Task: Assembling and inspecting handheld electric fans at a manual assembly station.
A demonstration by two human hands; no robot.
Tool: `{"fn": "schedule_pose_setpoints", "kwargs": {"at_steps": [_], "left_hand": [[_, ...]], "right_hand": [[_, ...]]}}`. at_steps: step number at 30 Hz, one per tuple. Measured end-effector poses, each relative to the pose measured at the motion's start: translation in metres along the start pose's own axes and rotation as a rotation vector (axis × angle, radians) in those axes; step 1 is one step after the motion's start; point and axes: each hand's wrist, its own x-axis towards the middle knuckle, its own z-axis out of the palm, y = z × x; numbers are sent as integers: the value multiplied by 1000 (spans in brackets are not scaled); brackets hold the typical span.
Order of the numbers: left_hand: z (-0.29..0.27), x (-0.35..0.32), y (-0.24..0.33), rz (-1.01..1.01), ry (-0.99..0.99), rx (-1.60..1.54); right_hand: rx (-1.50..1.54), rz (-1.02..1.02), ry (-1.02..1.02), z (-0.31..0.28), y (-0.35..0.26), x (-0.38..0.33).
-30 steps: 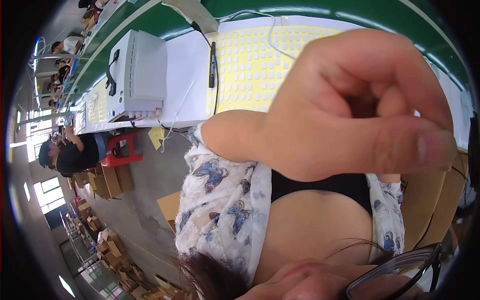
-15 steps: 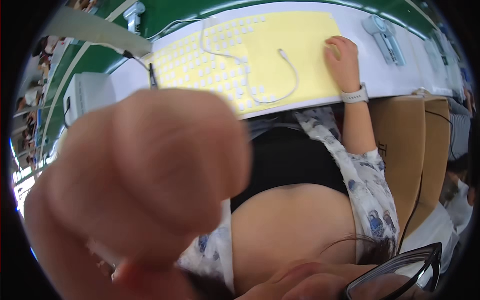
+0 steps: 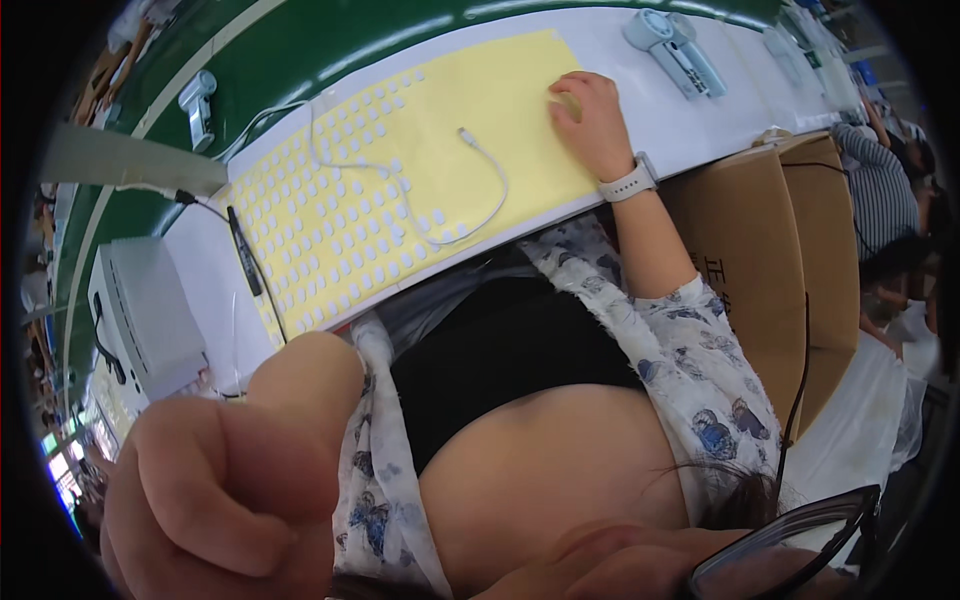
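My left hand (image 3: 205, 490) is raised close to the camera at the lower left, its fingers curled in. Nothing shows between those fingers, though their inner side is partly hidden. Across the table, my right hand (image 3: 592, 120), with a pale watch (image 3: 628, 181) on its wrist, rests at the right edge of a yellow sheet (image 3: 510, 90). Its fingers are bent and apart from the thumb, with nothing in the gap. Rows of small white oval pieces (image 3: 325, 215) cover the sheet's left part. A white cable (image 3: 500, 185) lies loosely over it, its plug near the middle.
A light blue handheld fan (image 3: 675, 55) lies right of the sheet; another blue fan (image 3: 199, 110) is on the green surface (image 3: 290, 50). A grey box (image 3: 150, 310), a post (image 3: 130, 160) and a black pen-like tool (image 3: 243, 250) are at left. Cardboard boxes (image 3: 740, 230) stand at right.
My left hand has dropped lower and left, uncovering the sheet's near left part and the grey box. The whole view has turned, so the table appears further left. My right hand keeps its place.
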Motion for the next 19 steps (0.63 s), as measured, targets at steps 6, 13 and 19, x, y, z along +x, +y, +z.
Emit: {"fn": "schedule_pose_setpoints", "kwargs": {"at_steps": [6,13,19], "left_hand": [[10,13,-10,203,13,0],[3,7,-14,849,269,417],[-49,-21,4,719,97,565]], "right_hand": [[53,0,38,1,0,0],[119,20,37,4,-9,2],[128,1,5,4,-9,6]]}}
